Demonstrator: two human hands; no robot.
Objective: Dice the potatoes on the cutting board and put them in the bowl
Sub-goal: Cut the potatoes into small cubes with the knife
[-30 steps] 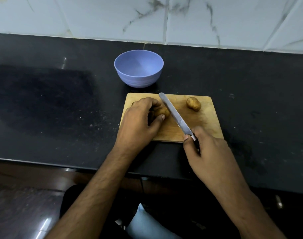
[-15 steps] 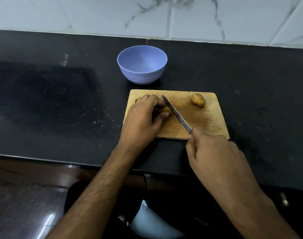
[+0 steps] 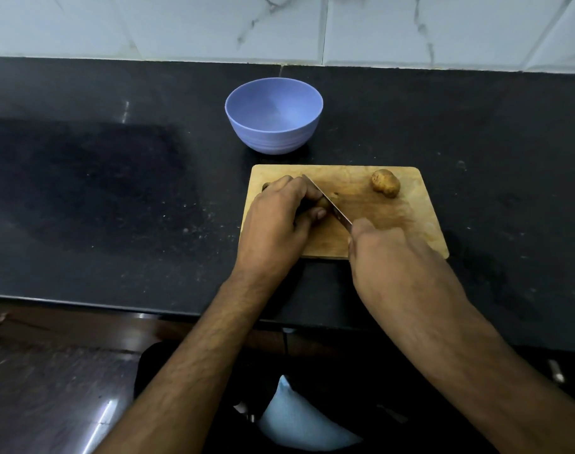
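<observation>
A wooden cutting board (image 3: 410, 224) lies on the black counter. My left hand (image 3: 276, 221) presses a small brown potato (image 3: 322, 203) against the board's left half; most of that potato is hidden under my fingers. My right hand (image 3: 384, 253) grips the handle of a knife (image 3: 328, 204), whose blade runs diagonally up-left and sits against the held potato. A second whole potato (image 3: 385, 183) rests alone near the board's far right corner. A lilac bowl (image 3: 274, 116) stands empty just behind the board.
The black stone counter (image 3: 115, 191) stretches left and right of the board, with pale specks on its left part. A white marbled tile wall (image 3: 312, 27) backs it. The counter's front edge runs just below the board.
My right hand has slid forward onto the board's near edge, pushing the knife along the held potato so less blade shows. The left hand keeps its hold.
</observation>
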